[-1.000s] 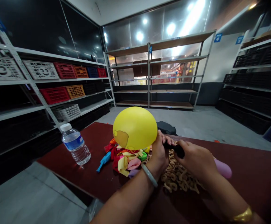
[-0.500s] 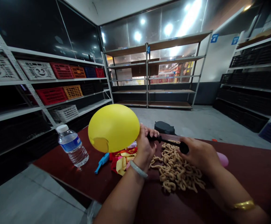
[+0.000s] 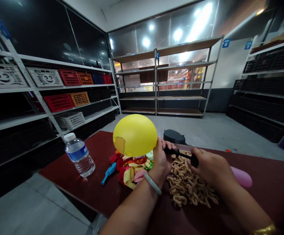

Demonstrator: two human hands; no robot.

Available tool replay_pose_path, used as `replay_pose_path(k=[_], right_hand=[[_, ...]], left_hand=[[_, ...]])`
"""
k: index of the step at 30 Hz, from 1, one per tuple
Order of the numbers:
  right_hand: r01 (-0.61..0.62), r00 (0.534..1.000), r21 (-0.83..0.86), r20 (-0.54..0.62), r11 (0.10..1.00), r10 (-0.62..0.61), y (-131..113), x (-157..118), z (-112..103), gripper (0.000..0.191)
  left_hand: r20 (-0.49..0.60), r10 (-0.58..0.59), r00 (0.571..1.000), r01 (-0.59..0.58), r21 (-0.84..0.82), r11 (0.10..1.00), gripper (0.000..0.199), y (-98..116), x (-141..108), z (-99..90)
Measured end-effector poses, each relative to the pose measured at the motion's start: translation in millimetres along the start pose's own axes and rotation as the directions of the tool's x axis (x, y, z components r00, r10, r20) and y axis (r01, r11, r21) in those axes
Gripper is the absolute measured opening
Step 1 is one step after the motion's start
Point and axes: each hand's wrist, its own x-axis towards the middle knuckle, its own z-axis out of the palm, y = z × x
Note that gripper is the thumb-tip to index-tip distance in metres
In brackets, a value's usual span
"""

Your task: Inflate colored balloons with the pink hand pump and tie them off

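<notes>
L hand [image 3: 163,160] grips yellow balloon [image 3: 135,135] at neck w/ black pump [image 3: 181,154], above surface [image 3: 83,192], likely to seal it; R hand [image 3: 207,166] grips pump's far end, presumably for stroking.

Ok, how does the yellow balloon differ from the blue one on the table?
The yellow balloon is inflated and rounded, while the blue balloon is limp and narrow. The left hand grips the yellow balloon, while the blue balloon lies on the table. Both are balloons.
</notes>
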Motion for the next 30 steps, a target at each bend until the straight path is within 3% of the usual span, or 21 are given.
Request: replay_pose_path(k=[4,7,12,17,21,26,30], right_hand=[[0.014,0.998,0.079,0.057,0.997,-0.018,-12,-2,-5,0.027],[0.025,0.998,0.111,0.053,0.994,-0.031,-17,-4,-5,0.037],[0.107,0.994,0.129,0.005,0.986,-0.109,-24,-4,-4,0.045],[0.086,0.995,0.145,0.028,0.986,-0.091,-27,-4,-7,0.034],[0.045,0.997,0.105,0.057,0.994,-0.051,-22,-4,0,0.034],[-0.064,0.993,0.087,0.106,0.994,0.055,4,0,8,0.037],[-0.3,0.95,0.046,0.107,0.953,0.294,66,-7,23,0.045]], left_hand=[[0.035,-0.025,0.999,0.021,0.1,0.995,0.046,-22,-14,0.0],[0.028,-0.018,0.999,0.015,0.123,0.992,0.044,-27,-18,-1.9],[-0.057,-0.008,0.998,0.013,0.099,0.995,0.048,-23,-11,-6.3],[-0.093,0.029,0.995,-0.018,0.117,0.993,0.05,-21,-6,-8.3],[-0.156,0.044,0.987,-0.037,0.043,0.998,0.048,-6,5,-13.3],[-0.268,-0.012,0.963,0.021,0.029,0.999,0.039,10,22,-26.2],[-0.271,-0.005,0.963,0.033,0.099,0.995,0.034,7,25,-34.4]])
